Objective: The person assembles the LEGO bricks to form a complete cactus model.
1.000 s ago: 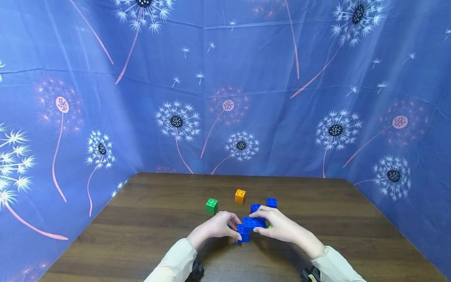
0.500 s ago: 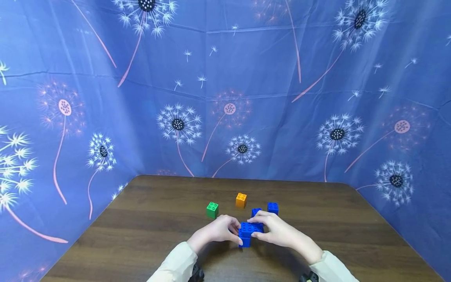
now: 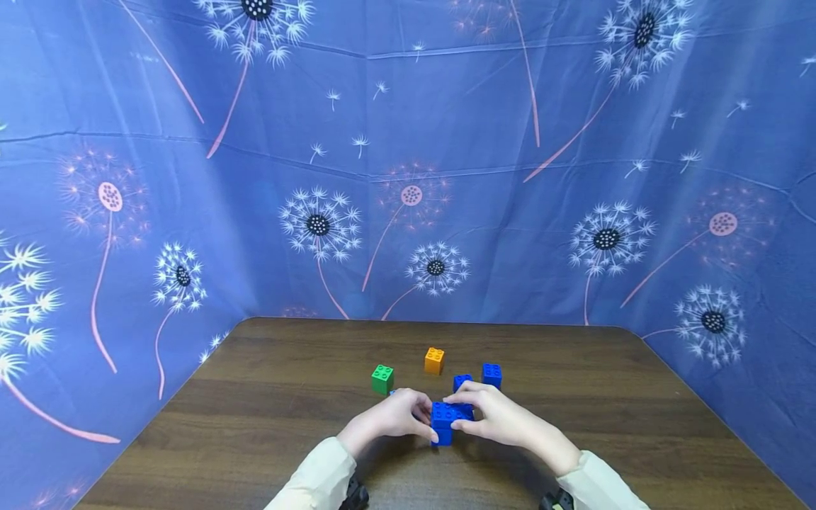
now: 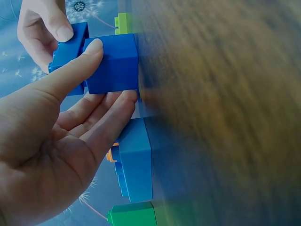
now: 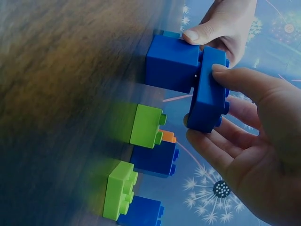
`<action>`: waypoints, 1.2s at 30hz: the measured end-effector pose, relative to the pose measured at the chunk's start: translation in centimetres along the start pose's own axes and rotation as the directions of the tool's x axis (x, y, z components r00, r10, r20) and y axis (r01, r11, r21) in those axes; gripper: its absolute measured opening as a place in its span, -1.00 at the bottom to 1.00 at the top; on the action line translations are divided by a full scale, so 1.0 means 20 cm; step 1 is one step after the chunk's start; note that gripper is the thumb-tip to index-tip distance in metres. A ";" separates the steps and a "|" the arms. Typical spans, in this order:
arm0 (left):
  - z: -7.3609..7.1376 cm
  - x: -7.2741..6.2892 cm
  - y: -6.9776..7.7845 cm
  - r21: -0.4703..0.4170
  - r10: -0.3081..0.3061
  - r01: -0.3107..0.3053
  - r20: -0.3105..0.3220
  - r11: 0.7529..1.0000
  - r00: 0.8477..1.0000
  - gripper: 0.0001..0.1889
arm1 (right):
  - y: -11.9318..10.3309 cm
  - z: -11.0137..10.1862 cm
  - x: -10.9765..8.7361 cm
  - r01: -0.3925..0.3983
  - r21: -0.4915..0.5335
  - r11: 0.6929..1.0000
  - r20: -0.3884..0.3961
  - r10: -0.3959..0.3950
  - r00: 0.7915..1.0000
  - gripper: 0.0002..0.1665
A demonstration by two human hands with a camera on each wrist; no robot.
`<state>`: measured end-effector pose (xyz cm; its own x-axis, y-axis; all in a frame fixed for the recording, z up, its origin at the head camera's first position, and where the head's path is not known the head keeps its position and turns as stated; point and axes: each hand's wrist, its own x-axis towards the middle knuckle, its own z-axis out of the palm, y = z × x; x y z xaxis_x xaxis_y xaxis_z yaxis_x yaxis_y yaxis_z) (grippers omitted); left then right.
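Observation:
In the head view my left hand (image 3: 397, 415) pinches a square blue toy building brick (image 3: 443, 435) standing on the table. My right hand (image 3: 500, 418) holds a longer, flatter blue brick (image 3: 447, 412) over it. The right wrist view shows the square brick (image 5: 171, 61) between the left thumb and hidden fingers. There the longer brick (image 5: 207, 94) lies across its studded side, slightly tilted, with a thin gap visible. In the left wrist view, the left thumb presses the square brick (image 4: 113, 66), and the longer brick (image 4: 70, 52) sticks out past it, towards the right hand.
On the brown table (image 3: 287, 368), a green brick (image 3: 382, 380), an orange brick (image 3: 434, 361) and two blue bricks (image 3: 491, 375) stand beyond the hands. A lighter blue brick (image 4: 136, 160) is near the left hand. Lime green bricks (image 5: 146, 125) are near the right.
My right hand has moved left with the longer blue brick, from partly beside the square brick to over its top. The left hand keeps its hold.

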<state>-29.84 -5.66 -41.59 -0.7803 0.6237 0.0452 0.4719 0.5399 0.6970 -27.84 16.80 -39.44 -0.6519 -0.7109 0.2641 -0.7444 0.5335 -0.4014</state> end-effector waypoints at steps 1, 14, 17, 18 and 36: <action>0.00 0.00 0.00 0.000 0.004 -0.004 -0.001 1.000 1.000 -0.69 | 0.00 0.00 0.00 -0.004 0.001 1.000 0.002 0.004 1.000 -0.59; 0.01 0.00 0.00 0.028 0.020 -0.020 -0.008 0.999 1.000 -0.71 | -0.01 0.00 0.01 0.006 -0.043 0.999 -0.011 -0.007 1.000 -0.61; 0.01 0.00 0.01 0.031 0.016 -0.016 -0.005 0.999 1.000 -0.71 | -0.01 0.00 0.01 0.001 -0.039 0.999 -0.003 -0.001 1.000 -0.62; 0.01 0.00 0.01 0.027 0.014 -0.014 -0.001 1.000 1.000 -0.72 | -0.01 0.00 0.01 0.000 -0.039 0.999 -0.003 0.000 1.000 -0.62; 0.01 0.00 0.01 0.039 0.039 -0.039 0.000 0.998 0.999 -0.70 | -0.02 0.00 0.02 -0.036 -0.025 0.999 -0.007 0.036 0.999 -0.63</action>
<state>-29.68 -5.55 -41.60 -0.7613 0.6444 0.0718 0.5173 0.5369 0.6664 -27.73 16.23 -39.20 -0.6794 -0.6878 0.2557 -0.7237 0.5704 -0.3884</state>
